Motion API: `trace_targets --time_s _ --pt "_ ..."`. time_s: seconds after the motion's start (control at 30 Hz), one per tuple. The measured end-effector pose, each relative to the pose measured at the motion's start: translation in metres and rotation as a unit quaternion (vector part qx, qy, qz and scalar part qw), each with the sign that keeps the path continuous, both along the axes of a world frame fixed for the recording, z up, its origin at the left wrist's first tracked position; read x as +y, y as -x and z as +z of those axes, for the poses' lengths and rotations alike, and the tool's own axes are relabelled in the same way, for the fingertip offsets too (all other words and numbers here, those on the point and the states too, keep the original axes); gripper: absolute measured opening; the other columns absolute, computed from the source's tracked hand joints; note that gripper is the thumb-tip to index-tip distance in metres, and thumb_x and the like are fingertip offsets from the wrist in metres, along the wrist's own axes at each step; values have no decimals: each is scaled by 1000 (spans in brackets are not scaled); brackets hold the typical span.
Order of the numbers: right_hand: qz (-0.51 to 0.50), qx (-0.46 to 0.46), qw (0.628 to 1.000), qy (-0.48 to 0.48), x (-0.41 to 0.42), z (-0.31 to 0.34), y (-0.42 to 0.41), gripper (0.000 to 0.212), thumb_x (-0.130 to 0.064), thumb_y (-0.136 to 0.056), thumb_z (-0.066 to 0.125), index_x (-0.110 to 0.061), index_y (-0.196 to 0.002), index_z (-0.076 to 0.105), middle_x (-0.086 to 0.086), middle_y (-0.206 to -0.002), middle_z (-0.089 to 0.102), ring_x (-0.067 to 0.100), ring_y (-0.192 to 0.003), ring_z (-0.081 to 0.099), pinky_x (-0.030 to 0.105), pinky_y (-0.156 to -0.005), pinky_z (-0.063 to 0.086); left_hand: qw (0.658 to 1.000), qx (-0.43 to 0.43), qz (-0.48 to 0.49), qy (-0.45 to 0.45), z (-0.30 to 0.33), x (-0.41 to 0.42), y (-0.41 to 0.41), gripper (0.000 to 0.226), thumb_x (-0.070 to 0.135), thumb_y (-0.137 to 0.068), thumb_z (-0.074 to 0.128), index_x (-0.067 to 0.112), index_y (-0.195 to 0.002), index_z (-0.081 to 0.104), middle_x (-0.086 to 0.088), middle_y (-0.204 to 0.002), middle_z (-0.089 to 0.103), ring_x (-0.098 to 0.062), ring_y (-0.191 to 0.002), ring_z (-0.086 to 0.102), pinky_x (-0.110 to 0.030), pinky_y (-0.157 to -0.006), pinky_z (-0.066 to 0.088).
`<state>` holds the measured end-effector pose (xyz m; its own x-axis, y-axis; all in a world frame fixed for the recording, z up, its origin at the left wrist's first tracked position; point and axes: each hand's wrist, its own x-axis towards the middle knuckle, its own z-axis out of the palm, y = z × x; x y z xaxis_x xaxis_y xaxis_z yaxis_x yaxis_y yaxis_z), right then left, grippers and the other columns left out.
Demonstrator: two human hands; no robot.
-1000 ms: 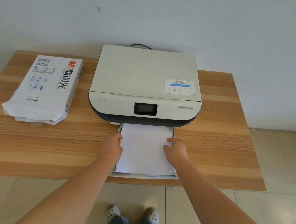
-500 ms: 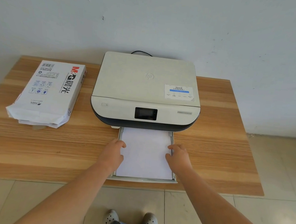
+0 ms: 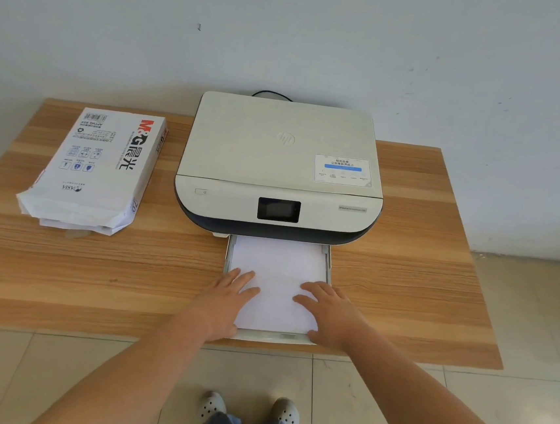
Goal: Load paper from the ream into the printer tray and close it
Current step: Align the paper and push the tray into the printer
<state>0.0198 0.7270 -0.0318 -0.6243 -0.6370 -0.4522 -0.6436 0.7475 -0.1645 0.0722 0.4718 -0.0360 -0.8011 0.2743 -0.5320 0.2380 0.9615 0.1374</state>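
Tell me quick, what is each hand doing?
Left hand: open, fingers flat on the white sheets of paper in the pulled-out printer tray.
Right hand: open, flat on the same paper.

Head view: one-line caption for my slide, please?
Both hands, left and right, rest flat on paper in the printer's pulled-out tray.

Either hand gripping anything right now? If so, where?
Nothing is gripped. The left hand and right hand lie flat, fingers straight, on the near half of the paper in the open tray.
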Motion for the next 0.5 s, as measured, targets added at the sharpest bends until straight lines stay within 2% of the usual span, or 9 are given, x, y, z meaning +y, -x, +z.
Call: trace_targets --time_s 0.17,0.33,0.5 --pt "11 5 1000 -8 -1 -1 -1 70 -36 -84 60 -29 -147 29 2 -159 16 24 -145 14 42 -117 16 1000 3 -19 7 -1 3 3 83 26 -86 60 26 -152 10 1 -161 -10 -23 -148 -7 -39 -120 10" --pt "5 -1 1000 -16 -2 2 -4 68 -34 -86 58 -27 -147 30 3 -160 14 24 -146 13 42 -117 16 1000 -3 -17 -3 3 6 1 78 24 -87 59 24 -151 15 2 -161 -7 -22 -148 -1 -38 -115 27" --pt "2 7 1000 -19 -6 2 -7 66 -31 -86 58 -24 -146 30 4 -159 14 25 -145 14 41 -117 17 1000 -1 -18 -4 4 9 0 76 24 -87 57 24 -151 15 1 -161 -9 -22 -148 -3 -37 -112 33"
